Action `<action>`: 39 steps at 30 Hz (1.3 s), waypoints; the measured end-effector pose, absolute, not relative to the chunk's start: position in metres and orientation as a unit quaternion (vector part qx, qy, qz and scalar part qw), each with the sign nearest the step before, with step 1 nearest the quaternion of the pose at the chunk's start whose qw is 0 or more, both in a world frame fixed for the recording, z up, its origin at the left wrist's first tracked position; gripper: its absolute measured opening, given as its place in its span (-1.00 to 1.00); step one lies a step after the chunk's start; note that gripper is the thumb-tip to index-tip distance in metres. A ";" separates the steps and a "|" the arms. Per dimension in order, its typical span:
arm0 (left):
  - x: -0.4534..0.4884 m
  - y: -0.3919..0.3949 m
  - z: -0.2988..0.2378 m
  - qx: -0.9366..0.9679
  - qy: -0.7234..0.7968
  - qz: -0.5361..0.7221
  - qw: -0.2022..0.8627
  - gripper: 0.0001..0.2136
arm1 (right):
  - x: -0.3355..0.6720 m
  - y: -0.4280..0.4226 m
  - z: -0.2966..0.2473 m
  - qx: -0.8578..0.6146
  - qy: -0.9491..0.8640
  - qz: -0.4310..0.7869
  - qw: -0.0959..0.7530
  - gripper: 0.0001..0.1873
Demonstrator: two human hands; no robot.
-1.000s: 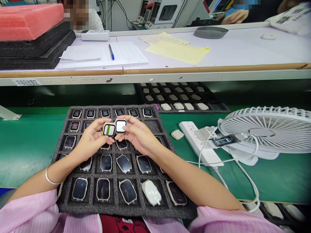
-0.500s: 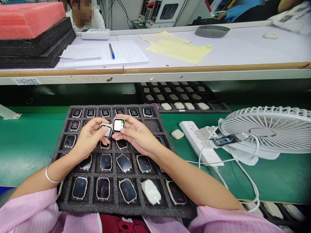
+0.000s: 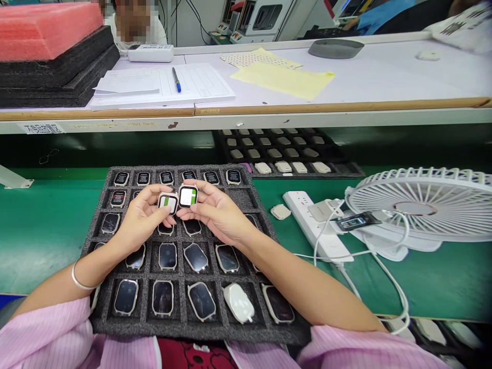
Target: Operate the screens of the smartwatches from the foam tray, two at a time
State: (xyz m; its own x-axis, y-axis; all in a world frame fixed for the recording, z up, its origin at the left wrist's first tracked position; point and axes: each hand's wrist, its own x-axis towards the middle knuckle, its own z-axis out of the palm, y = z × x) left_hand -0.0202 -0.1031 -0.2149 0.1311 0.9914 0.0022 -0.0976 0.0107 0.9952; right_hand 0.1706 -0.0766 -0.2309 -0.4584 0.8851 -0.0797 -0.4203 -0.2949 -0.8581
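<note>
The left hand (image 3: 140, 218) and right hand (image 3: 217, 212) were each closed on a watch, the left watch (image 3: 163, 200) and right watch (image 3: 188, 195) side by side above the tray (image 3: 246, 198) near the frame's centre, both screens lit white and green. The top-row watches (image 3: 143, 178) showed lit text; many lower watches (image 3: 168, 256) were dark, one face-down watch (image 3: 239, 303) among them. Judging by screens alone, the dark ones seemed left; whether the top row was finished could not be told.
</note>
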 end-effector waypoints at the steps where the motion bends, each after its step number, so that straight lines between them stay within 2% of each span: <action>1: -0.020 -0.103 -0.215 0.507 0.441 0.489 0.556 -0.69 | 0.171 -0.077 -0.231 -0.288 -0.405 0.751 0.434 -0.50; 6: -0.019 -0.104 -0.215 0.514 0.436 0.490 0.553 -0.67 | 0.171 -0.076 -0.230 -0.287 -0.402 0.754 0.433 -0.51; 13: -0.020 -0.104 -0.216 0.519 0.422 0.487 0.562 -0.64 | 0.170 -0.073 -0.232 -0.291 -0.384 0.756 0.443 -0.69; 23: -0.019 -0.104 -0.216 0.510 0.415 0.486 0.576 -0.56 | 0.171 -0.075 -0.229 -0.288 -0.390 0.756 0.440 -0.50; 28: -0.018 -0.105 -0.212 0.509 0.442 0.474 0.566 -0.76 | 0.171 -0.074 -0.229 -0.309 -0.379 0.756 0.436 -0.70; 39: -0.018 -0.104 -0.213 0.515 0.454 0.475 0.551 -0.74 | 0.172 -0.075 -0.229 -0.322 -0.402 0.743 0.428 -0.63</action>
